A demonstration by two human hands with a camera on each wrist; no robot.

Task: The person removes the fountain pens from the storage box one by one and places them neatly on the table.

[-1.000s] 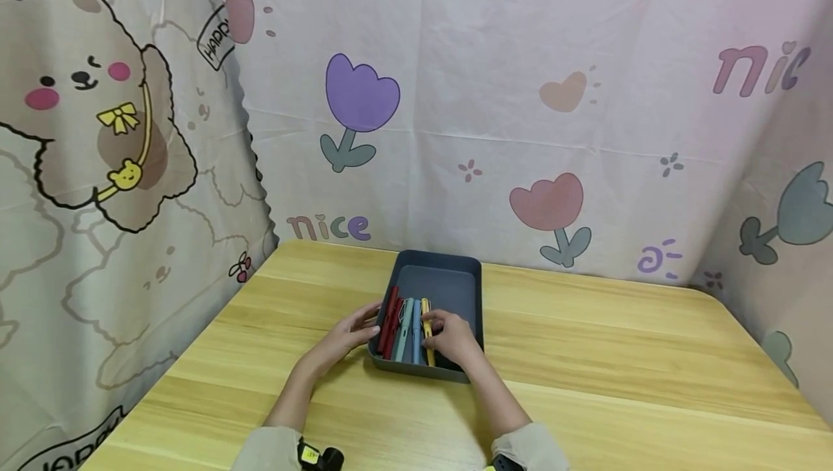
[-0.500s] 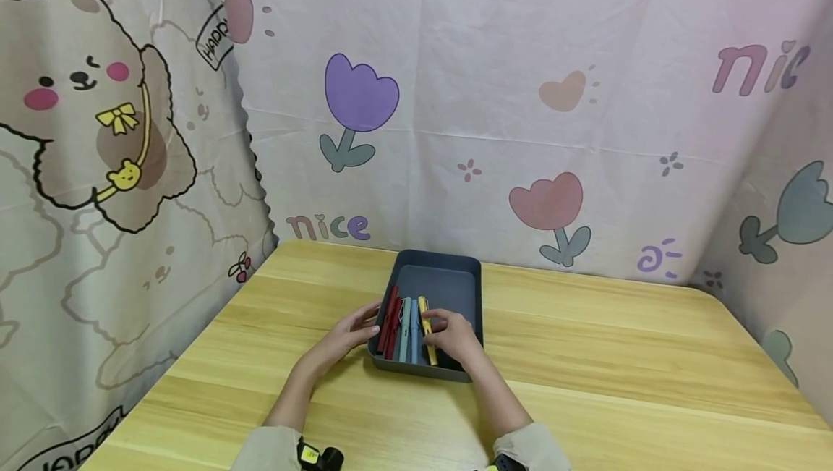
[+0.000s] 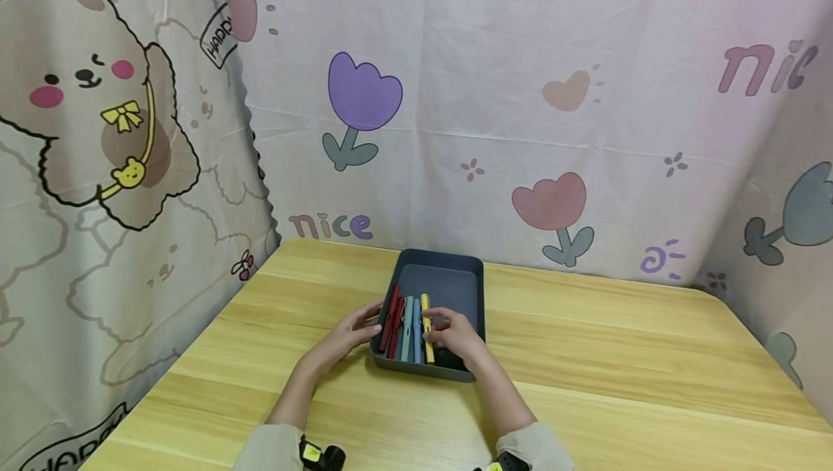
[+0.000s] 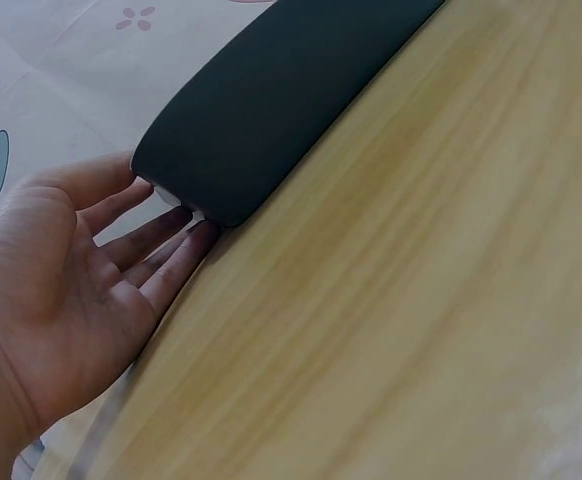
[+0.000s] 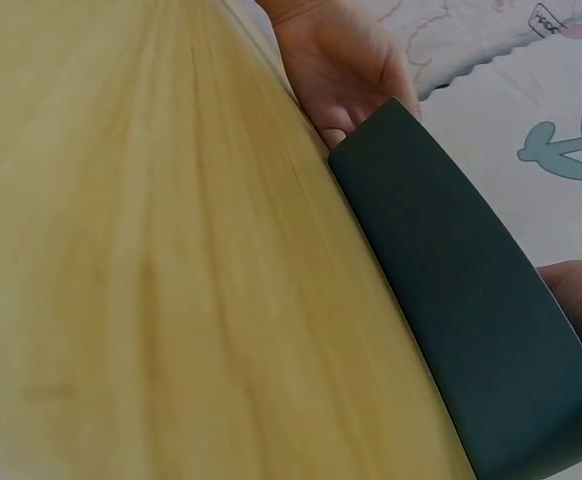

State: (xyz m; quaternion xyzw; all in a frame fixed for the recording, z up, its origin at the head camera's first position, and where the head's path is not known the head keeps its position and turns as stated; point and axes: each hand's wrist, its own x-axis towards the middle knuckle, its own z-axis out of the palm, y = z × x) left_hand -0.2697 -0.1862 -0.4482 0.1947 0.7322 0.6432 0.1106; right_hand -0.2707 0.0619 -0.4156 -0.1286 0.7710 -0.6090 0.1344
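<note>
A dark grey tray (image 3: 449, 279) rests on the table, with a row of clipped pens along its near left part. From left to right lie two dark red pens (image 3: 392, 319), a pale green pen (image 3: 407, 328) and a blue pen (image 3: 417, 330). Beside the blue one, my right hand (image 3: 453, 333) pinches a yellow pen (image 3: 428, 351) between thumb and fingers. My left hand (image 3: 348, 333) holds the tray's left side, its thumb at the rim and fingertips against the outer wall (image 4: 221, 120). In the right wrist view, the tray wall (image 5: 451, 270) hides the pens.
The wooden table (image 3: 618, 355) extends on both sides of the tray. A printed cloth (image 3: 455, 95) hangs behind the table and along both sides. The tray's back edge lies close to the table's far edge.
Between my right fingers, the yellow pen has swung from a leftward slant to nearly in line with the blue pen. My left hand has stayed at the tray's side.
</note>
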